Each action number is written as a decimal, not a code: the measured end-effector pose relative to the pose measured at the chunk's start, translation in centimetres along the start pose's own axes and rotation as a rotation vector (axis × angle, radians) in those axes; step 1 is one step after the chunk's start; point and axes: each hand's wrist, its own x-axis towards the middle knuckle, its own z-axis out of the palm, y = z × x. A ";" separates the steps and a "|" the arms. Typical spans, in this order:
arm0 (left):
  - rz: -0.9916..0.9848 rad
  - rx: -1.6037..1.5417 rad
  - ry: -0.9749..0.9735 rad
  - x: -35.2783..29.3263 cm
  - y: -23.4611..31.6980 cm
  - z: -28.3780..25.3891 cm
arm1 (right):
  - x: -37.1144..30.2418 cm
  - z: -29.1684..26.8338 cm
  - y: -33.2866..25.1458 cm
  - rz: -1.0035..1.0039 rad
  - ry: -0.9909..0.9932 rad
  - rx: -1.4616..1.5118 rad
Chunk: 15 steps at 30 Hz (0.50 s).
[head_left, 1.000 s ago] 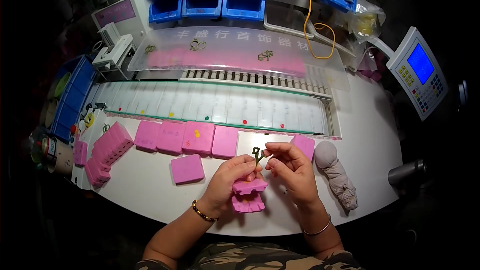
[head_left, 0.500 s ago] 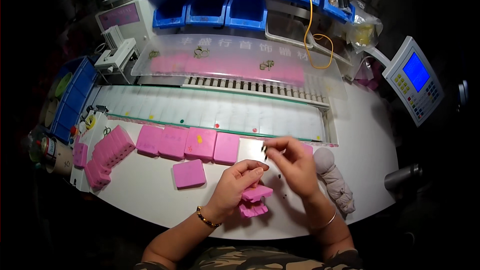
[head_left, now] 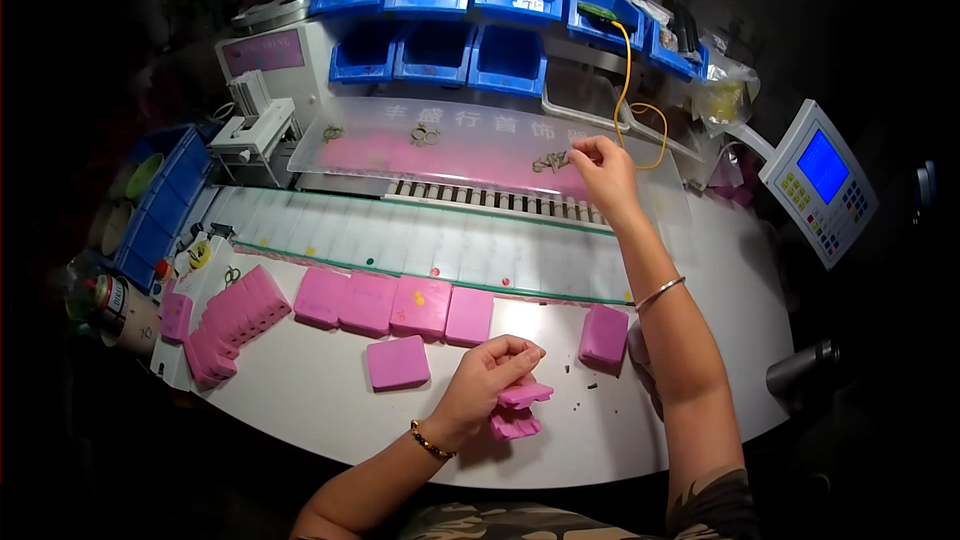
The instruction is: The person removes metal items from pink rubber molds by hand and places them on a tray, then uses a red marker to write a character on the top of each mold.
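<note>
While the left hand (head_left: 487,378) curls around two matte pink, notched, slab-like pieces (head_left: 523,397) low over the white tabletop (head_left: 330,420), the right hand (head_left: 605,170) reaches far forward to a small cluster of dark green, thin, looped pieces (head_left: 549,162) on the translucent frosted plastic cover (head_left: 485,147). The pink slabs sit one above the other, slightly apart, their long axes running left to right with the right ends tipped a little away from the person. The green cluster is also longest left to right, its right end pointing at the right fingertips. Those fingertips are narrowly pinched; whether they grip a piece cannot be told.
</note>
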 end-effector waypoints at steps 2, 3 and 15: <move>-0.010 -0.009 -0.013 0.1 0.1 0.2 | -0.9 -0.9 0.7 0.004 0.018 0.053; -0.010 -0.011 -0.016 -0.1 0.2 0.3 | -1.6 -1.5 0.5 -0.011 0.019 0.150; 0.121 -0.465 0.077 0.6 -0.1 0.1 | -21.3 -8.6 -9.9 -0.219 -0.681 0.413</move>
